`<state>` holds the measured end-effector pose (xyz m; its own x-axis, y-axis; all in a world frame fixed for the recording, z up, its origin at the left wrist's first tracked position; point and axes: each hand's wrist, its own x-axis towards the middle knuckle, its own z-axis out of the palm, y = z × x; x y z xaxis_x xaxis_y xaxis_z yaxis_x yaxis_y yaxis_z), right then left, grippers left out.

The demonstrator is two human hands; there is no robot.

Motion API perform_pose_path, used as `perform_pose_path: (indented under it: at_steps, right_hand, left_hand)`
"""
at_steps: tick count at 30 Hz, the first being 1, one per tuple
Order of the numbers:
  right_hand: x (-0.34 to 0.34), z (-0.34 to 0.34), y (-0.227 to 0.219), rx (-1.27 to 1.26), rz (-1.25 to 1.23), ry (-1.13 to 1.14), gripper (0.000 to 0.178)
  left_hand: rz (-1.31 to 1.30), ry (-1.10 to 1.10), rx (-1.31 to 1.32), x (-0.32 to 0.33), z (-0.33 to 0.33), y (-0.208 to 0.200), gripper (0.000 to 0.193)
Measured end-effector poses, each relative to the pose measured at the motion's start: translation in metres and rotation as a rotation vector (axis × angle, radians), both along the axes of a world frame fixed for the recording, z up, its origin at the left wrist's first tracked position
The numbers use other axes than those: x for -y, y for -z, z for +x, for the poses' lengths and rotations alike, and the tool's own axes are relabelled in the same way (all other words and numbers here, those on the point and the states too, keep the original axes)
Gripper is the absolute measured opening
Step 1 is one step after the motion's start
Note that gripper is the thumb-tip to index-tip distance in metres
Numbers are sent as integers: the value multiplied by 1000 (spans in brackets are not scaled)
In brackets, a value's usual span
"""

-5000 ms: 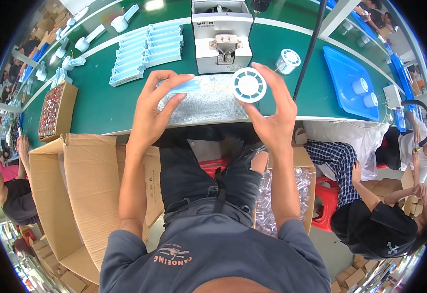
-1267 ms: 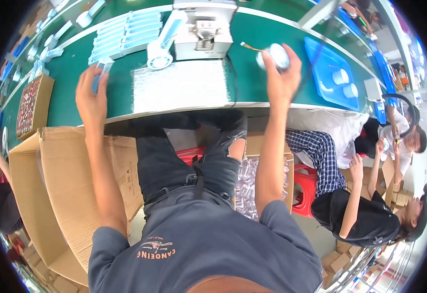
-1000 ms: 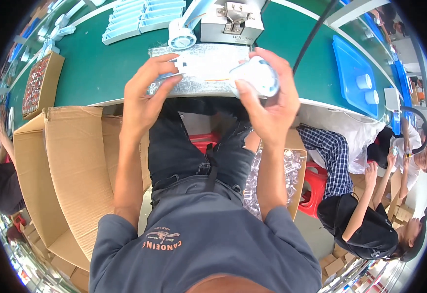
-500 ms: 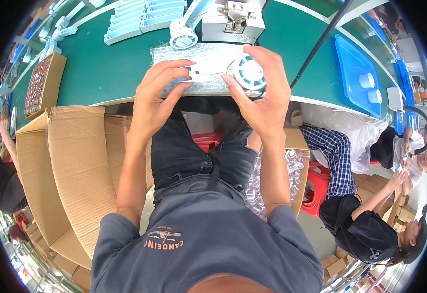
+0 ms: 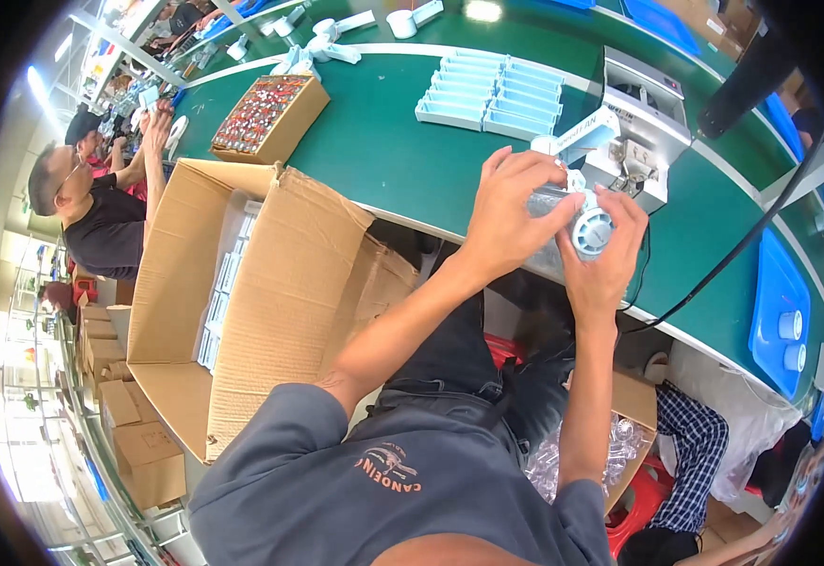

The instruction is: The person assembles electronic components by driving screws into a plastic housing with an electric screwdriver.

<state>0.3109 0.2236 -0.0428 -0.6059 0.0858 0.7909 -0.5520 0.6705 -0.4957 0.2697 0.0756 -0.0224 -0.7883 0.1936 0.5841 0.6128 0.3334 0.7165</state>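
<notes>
Over the front edge of the bench, my two hands are close together on a small light blue handheld fan. My right hand (image 5: 608,255) is closed around its round slotted head (image 5: 592,232). My left hand (image 5: 517,209) is closed with thumb and fingers on the part beside the head, and these fingers mostly hide that part. Just beyond my hands, another light blue fan (image 5: 589,135) leans by a grey machine (image 5: 652,127) with a metal clamp on its front. A plastic-wrapped mat (image 5: 548,259) lies partly hidden beneath my hands.
Light blue trough-shaped parts (image 5: 487,92) lie in rows on the green bench (image 5: 374,141). A carton of small red and silver parts (image 5: 275,118) stands left. An open cardboard box (image 5: 270,311) is beside my left arm. A blue tray (image 5: 778,316) and black cable (image 5: 714,288) are right.
My view has turned left. My hands have come together, and the wire that stretched between the fan head and the rectangular part is no longer visible.
</notes>
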Motion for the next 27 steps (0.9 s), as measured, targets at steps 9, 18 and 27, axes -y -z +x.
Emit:
perform_pose_path:
  at_steps: [9,18,27]
  right_hand:
    - [-19,11,6,277,-6,-77,63]
    - [-26,25,14,219,-88,1,62]
    - [-62,-4,-17,322,-456,-356,33]
  left_hand:
    - [-224,0,-215,-1,-13,19,18]
    - [-293,-24,-277,-14,-5,7,13]
    - [-202,-30,-383,-15,-9,8,16]
